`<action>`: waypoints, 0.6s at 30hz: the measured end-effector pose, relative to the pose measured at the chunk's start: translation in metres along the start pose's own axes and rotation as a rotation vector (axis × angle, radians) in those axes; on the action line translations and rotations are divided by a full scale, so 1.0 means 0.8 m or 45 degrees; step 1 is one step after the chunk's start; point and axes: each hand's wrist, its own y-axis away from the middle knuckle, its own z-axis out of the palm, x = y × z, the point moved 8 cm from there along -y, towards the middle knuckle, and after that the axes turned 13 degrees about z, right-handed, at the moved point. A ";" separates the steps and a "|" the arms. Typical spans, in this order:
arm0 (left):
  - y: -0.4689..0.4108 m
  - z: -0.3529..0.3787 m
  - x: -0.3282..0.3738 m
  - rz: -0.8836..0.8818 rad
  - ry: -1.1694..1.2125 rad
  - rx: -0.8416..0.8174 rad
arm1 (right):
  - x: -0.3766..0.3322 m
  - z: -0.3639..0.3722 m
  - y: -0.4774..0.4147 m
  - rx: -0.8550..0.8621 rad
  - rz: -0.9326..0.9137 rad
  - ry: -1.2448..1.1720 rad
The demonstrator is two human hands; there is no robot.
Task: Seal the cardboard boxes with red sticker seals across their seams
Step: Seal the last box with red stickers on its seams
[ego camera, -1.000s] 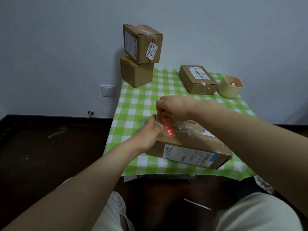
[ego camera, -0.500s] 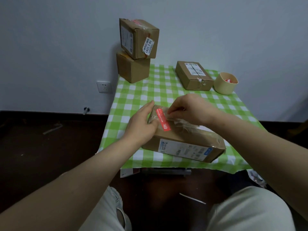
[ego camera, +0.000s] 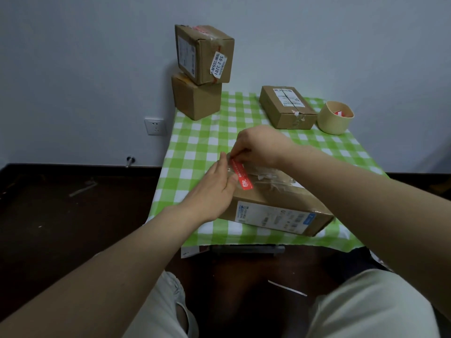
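Your left hand [ego camera: 212, 191] lies flat, fingers straight, pressing the cardboard box [ego camera: 280, 206] just left of the red sticker seal [ego camera: 241, 175]. That 1 thin, white-printed red strip runs toward you from your right hand [ego camera: 258, 147], which pinches its far end. It looks light, limp and tacky: hold it by the ends.

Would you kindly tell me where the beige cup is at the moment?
In the head view, the beige cup stands near the far right corner of the checked table, just right of the flat cardboard box.
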 end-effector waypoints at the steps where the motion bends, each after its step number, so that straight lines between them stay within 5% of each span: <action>1: -0.001 0.000 0.000 0.003 -0.003 -0.002 | -0.003 0.000 -0.001 0.011 -0.026 0.044; 9: -0.003 0.000 0.001 0.004 0.000 0.000 | -0.021 0.004 -0.002 0.018 -0.189 0.446; 18: -0.003 0.000 -0.001 -0.008 0.038 -0.001 | -0.015 0.008 -0.012 -0.191 -0.158 0.347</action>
